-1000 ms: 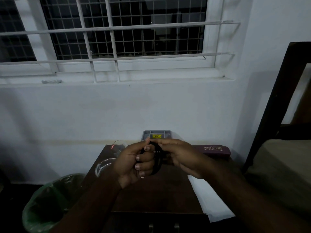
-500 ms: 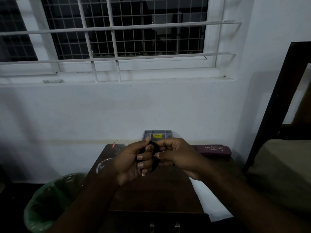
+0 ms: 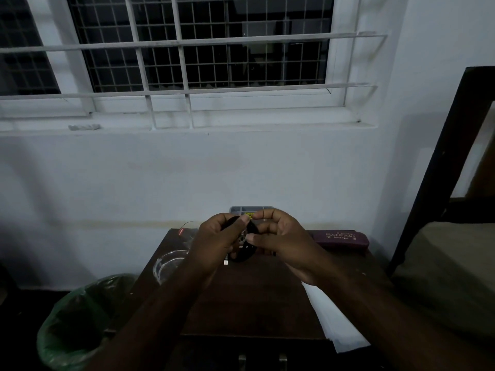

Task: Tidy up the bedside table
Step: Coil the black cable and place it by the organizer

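Above the dark brown wooden bedside table point(image 3: 257, 298), both hands meet around a black looped cord point(image 3: 245, 251) with a small white tip. The left hand point(image 3: 214, 245) grips its loop; the right hand point(image 3: 284, 242) pinches it near the top. On the table sit a clear glass bowl point(image 3: 170, 263) at the left edge, a maroon spectacle case point(image 3: 340, 238) at the back right, white paper sheets point(image 3: 334, 319) along the right side, and a grey plastic tray point(image 3: 238, 210) at the back. A green-lined waste bin point(image 3: 77, 319) stands left of the table.

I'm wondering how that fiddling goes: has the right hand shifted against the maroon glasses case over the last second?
Yes. The right hand has risen slightly and curled tighter on the black band, with more bare tabletop between it and the glasses case.
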Demonstrator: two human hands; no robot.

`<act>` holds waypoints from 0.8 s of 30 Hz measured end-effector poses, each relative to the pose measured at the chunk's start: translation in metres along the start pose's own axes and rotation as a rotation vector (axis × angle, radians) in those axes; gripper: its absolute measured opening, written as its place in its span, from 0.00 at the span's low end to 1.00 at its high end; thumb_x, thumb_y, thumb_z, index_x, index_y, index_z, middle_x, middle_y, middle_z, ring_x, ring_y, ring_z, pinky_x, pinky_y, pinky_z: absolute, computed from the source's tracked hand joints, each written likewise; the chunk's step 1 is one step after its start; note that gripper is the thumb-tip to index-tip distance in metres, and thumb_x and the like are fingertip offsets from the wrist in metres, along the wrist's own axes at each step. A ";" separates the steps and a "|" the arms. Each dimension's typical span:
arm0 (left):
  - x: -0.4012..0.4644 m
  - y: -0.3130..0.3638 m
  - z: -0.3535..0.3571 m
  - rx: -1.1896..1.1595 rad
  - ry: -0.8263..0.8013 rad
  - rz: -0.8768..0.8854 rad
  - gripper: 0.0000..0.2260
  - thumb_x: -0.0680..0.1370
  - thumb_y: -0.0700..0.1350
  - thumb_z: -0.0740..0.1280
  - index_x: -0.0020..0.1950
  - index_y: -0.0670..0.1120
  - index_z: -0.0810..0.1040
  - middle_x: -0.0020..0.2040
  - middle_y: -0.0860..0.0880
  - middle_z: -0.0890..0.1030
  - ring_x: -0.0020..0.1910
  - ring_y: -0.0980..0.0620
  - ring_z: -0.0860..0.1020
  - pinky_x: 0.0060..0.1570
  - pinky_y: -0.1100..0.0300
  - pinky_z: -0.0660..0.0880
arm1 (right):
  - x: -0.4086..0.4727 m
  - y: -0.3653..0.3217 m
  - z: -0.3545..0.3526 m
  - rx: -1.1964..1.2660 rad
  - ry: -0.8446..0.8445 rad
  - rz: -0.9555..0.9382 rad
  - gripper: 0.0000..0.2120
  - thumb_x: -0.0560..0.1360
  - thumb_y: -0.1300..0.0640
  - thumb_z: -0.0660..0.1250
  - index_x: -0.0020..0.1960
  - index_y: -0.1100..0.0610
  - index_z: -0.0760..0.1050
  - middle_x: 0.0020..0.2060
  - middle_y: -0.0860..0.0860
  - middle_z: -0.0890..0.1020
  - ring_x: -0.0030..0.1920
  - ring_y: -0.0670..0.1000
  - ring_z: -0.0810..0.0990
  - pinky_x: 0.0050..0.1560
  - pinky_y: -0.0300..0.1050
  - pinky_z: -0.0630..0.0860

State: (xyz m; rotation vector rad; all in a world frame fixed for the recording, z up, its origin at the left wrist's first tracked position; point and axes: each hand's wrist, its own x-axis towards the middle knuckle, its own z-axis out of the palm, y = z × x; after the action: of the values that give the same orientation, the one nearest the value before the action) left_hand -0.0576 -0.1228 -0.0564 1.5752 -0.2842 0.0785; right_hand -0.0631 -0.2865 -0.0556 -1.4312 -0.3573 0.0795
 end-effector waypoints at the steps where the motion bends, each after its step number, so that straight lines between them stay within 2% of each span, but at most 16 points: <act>1: 0.000 0.000 0.001 0.004 0.011 0.007 0.09 0.79 0.48 0.67 0.43 0.43 0.79 0.23 0.56 0.73 0.22 0.58 0.70 0.27 0.62 0.67 | 0.000 0.000 0.000 0.000 0.003 -0.007 0.19 0.72 0.66 0.72 0.60 0.58 0.73 0.44 0.56 0.85 0.47 0.55 0.84 0.47 0.46 0.80; 6: 0.000 0.001 0.005 -0.001 0.018 0.010 0.10 0.79 0.49 0.67 0.41 0.45 0.80 0.23 0.56 0.73 0.22 0.59 0.70 0.25 0.63 0.67 | 0.001 0.000 -0.003 -0.021 -0.026 -0.004 0.13 0.74 0.67 0.70 0.55 0.57 0.72 0.38 0.50 0.85 0.41 0.48 0.83 0.39 0.37 0.77; 10: -0.002 0.007 0.004 -0.076 -0.063 -0.060 0.17 0.79 0.50 0.66 0.30 0.51 0.79 0.24 0.56 0.71 0.22 0.58 0.66 0.25 0.62 0.65 | 0.002 -0.003 -0.009 -0.001 -0.108 0.019 0.12 0.74 0.65 0.69 0.54 0.55 0.73 0.43 0.54 0.84 0.44 0.50 0.83 0.45 0.42 0.78; 15: -0.004 0.009 0.007 -0.157 -0.078 -0.170 0.22 0.79 0.51 0.66 0.24 0.51 0.75 0.23 0.54 0.66 0.22 0.57 0.63 0.23 0.63 0.65 | 0.000 -0.005 -0.013 -0.131 -0.079 0.003 0.11 0.72 0.64 0.72 0.49 0.54 0.73 0.32 0.46 0.81 0.35 0.45 0.80 0.40 0.39 0.77; 19: -0.004 0.007 0.011 -0.231 -0.010 -0.212 0.20 0.79 0.50 0.66 0.26 0.49 0.74 0.23 0.54 0.65 0.21 0.57 0.62 0.22 0.63 0.65 | -0.003 -0.002 -0.010 -0.399 -0.009 -0.154 0.07 0.72 0.63 0.72 0.43 0.53 0.76 0.36 0.48 0.80 0.38 0.46 0.78 0.42 0.44 0.76; 22: -0.003 0.007 0.011 -0.241 0.047 -0.184 0.17 0.78 0.50 0.66 0.31 0.46 0.70 0.24 0.54 0.66 0.21 0.57 0.63 0.22 0.63 0.66 | -0.007 -0.001 -0.006 -0.559 -0.016 -0.255 0.01 0.73 0.55 0.72 0.43 0.52 0.81 0.39 0.46 0.83 0.41 0.45 0.81 0.46 0.44 0.77; 24: -0.003 0.007 0.012 -0.236 0.076 -0.173 0.18 0.78 0.51 0.67 0.30 0.47 0.73 0.23 0.53 0.67 0.21 0.57 0.64 0.22 0.63 0.67 | -0.009 0.000 -0.002 -0.621 -0.006 -0.323 0.07 0.73 0.49 0.71 0.41 0.51 0.82 0.40 0.47 0.83 0.43 0.44 0.81 0.47 0.40 0.77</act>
State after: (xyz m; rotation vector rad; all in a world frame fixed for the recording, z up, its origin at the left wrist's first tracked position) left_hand -0.0631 -0.1340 -0.0509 1.3533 -0.0922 -0.0291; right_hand -0.0708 -0.2909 -0.0574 -1.9624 -0.6509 -0.3158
